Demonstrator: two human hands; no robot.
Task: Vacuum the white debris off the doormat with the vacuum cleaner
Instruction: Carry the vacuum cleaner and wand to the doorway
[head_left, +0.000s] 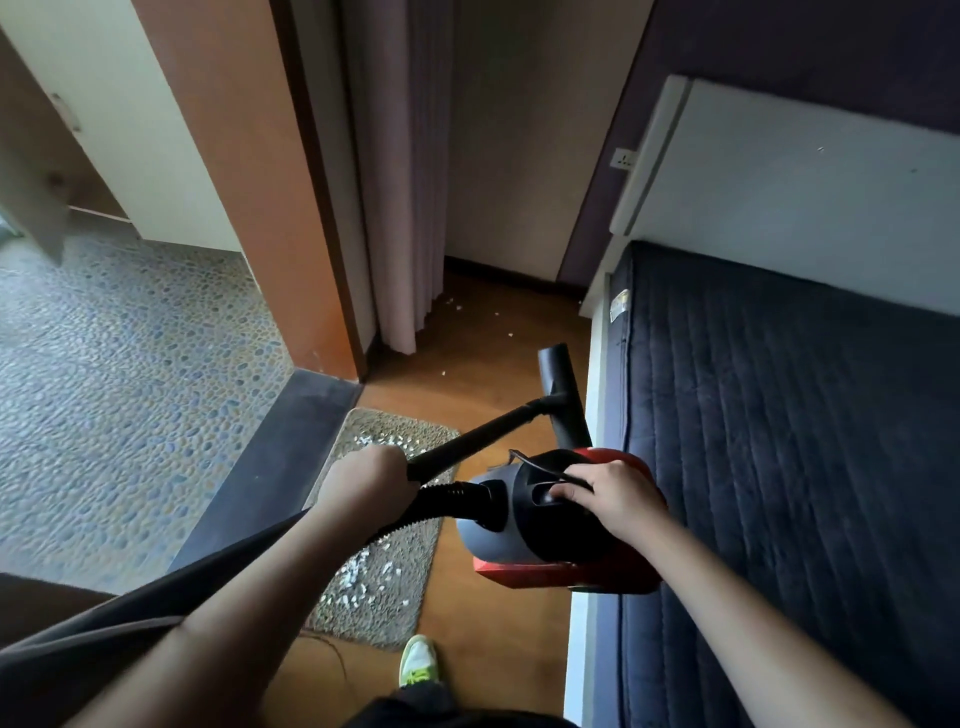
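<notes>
The left hand (371, 480) grips the stiff black wand (470, 434); the right hand (605, 493) curls round the handle of the vacuum cleaner (550, 519), carried above the floor. It looks light enough one-handed. White debris (363, 574) litters the doormat (374, 608), mostly its near end

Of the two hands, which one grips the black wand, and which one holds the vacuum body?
The left hand grips the black wand above the doormat. The right hand holds the handle of the red and grey vacuum body.
</notes>
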